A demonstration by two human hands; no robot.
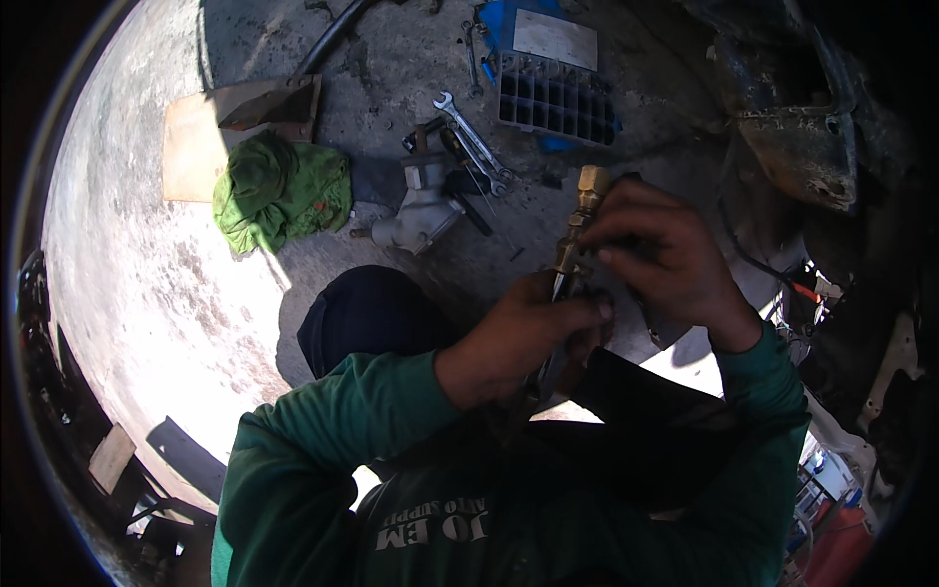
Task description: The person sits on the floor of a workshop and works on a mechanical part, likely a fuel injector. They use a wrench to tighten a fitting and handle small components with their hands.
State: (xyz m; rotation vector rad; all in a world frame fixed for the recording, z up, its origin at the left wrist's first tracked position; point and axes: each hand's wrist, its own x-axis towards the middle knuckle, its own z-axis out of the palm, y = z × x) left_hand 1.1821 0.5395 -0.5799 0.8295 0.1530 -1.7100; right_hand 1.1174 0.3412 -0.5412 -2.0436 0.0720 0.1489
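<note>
A brass fitting (579, 217) with several hex sections stands tilted in front of me. My left hand (538, 328) is closed just below it around a slim shiny metal tool (558, 286), whose kind is mostly hidden by the fingers. The tool's jaw end meets the lower part of the brass. On the fitting's right side, my right hand (670, 249) has its fingers curled and pinched against the middle sections. Past the hands, a grey cast metal housing (419, 217) lies on the concrete floor.
Wrenches (471, 137) lie beyond the housing, near a compartment organizer box (556, 96). A green cloth (279, 191) rests partly on a flat brown board (191, 147) at left. Battered metal bodywork (797, 147) stands at far right. My dark-clad knee (367, 318) is near my left forearm.
</note>
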